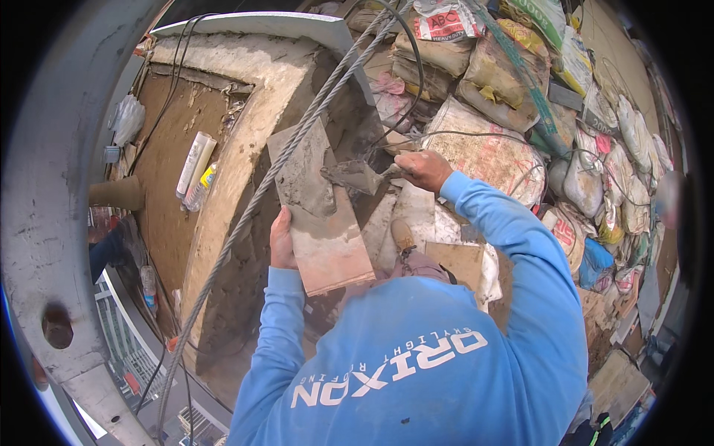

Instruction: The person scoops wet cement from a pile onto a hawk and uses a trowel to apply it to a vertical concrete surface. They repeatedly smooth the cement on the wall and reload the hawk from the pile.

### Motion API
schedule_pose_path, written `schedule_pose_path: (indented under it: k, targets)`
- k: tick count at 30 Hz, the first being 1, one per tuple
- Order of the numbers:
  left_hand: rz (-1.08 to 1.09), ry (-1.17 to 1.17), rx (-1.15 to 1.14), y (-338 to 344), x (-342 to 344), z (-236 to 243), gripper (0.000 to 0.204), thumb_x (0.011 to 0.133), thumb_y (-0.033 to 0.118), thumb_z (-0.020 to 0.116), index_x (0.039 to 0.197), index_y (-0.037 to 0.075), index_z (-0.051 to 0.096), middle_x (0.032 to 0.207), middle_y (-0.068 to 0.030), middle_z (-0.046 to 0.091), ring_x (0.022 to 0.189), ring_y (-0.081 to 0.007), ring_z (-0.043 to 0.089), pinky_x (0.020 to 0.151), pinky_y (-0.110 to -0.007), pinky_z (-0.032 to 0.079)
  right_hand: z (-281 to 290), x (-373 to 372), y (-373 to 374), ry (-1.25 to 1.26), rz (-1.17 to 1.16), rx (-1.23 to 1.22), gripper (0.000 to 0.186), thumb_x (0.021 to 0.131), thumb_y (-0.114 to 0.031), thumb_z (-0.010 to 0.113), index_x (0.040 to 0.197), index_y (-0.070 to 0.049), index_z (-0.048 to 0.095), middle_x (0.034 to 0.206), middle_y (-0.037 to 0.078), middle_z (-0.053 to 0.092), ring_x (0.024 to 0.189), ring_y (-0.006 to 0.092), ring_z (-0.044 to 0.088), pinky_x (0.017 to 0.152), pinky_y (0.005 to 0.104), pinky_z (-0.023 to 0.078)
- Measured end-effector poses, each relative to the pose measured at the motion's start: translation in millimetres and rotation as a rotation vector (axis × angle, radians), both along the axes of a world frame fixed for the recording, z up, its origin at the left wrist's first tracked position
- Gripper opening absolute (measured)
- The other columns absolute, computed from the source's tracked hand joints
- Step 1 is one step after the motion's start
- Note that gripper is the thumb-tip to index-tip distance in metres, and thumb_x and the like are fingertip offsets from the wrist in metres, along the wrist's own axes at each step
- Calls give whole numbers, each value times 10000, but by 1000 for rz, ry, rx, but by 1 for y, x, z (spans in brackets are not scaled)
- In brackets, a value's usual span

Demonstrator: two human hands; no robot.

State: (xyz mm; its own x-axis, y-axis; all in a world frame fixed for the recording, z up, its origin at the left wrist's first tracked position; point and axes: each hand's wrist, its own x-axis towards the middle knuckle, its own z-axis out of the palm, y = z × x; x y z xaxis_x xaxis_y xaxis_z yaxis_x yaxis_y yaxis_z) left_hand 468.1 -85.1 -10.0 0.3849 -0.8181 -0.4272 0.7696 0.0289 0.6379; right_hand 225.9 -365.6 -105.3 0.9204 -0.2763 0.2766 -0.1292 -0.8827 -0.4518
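Observation:
A pinkish rectangular tile (335, 253) is tilted in my left hand (282, 238), which grips its left edge. Grey wet mortar (305, 193) is spread over its upper part. My right hand (424, 169) is closed on the handle of a trowel (357, 177); the mortar-coated blade is at the mortar's right side, touching or just over it. Below the trowel, several dusty flat boards or tiles (409, 215) lie near a boot (401, 238).
Twisted steel cables (260, 193) cross diagonally beside my left hand. A rough concrete ledge (216, 245) runs along the left, with rolled tubes (192, 163) beyond. Stacked sacks (491, 82) fill the upper right. A grey metal beam (44, 186) borders the left.

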Motion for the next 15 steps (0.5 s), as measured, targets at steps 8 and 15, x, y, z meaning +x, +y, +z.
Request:
schedule_pose_path:
  k: [8, 15]
  targets:
    - [154, -194, -12, 2, -9, 17, 472, 1051, 338, 482, 1363, -15, 454, 1316, -156, 576, 1170, -284, 605, 994, -439, 517, 64, -44, 44, -70, -231, 726, 174, 901, -176, 626, 1012, -42, 609, 753, 100, 621, 631, 204, 607, 591, 380, 498]
    - [314, -484, 14, -38, -30, -4, 445, 1053, 323, 499, 1338, -18, 476, 1261, -113, 601, 1103, -210, 609, 945, -373, 514, 75, -24, 141, 188, -270, 1782, 173, 924, -126, 565, 1035, 7, 568, 636, 16, 491, 496, 112, 488, 440, 300, 445]
